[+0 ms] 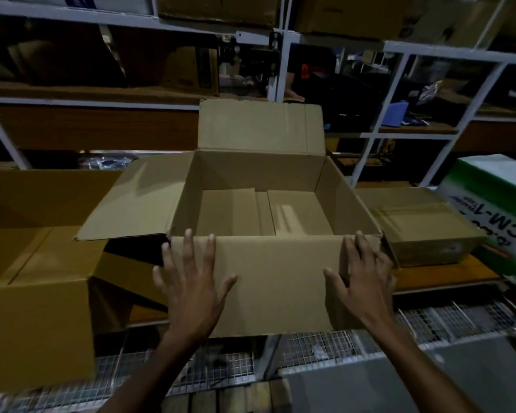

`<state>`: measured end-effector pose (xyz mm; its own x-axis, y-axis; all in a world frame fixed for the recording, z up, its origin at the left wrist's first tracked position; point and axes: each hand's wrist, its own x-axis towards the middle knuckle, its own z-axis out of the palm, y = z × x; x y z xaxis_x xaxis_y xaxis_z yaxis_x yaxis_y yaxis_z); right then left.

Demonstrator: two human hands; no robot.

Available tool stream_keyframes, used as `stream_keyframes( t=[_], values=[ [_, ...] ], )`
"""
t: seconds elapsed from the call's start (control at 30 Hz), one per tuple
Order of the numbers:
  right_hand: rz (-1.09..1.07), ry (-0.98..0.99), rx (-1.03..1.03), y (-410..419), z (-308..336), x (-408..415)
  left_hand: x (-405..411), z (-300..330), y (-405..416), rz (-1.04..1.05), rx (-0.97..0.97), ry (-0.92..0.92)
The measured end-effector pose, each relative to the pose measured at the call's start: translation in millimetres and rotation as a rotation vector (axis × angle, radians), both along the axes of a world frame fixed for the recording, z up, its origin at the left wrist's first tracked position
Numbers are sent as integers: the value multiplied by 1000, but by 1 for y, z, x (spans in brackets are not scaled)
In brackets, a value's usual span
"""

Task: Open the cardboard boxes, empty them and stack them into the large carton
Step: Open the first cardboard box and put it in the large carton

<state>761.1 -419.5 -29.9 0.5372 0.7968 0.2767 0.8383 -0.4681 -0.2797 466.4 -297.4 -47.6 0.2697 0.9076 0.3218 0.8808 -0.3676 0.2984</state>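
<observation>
While both hands press the near flap, left hand and right hand fingers spread, open box dead centre — large carton at nine o'clock; overhanging, could tip.

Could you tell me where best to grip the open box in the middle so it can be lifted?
Probably by its two short side walls, one hand from each side. The open box is wide, and both the left hand and right hand lie flat on the hanging front flap, which would likely just fold.
</observation>
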Motion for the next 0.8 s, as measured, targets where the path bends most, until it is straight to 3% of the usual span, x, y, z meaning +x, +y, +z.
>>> stream_keyframes(
  t=[0.27,0.5,0.8],
  values=[
    [190,196,-12,21,-2,45,-4,10,28,-105,-117,-163],
    [206,129,181,45,-6,59,13,17,36,-124,-36,-74],
    [294,7,468,41,40,65,10,57,30,-72,155,-142]
  ],
)
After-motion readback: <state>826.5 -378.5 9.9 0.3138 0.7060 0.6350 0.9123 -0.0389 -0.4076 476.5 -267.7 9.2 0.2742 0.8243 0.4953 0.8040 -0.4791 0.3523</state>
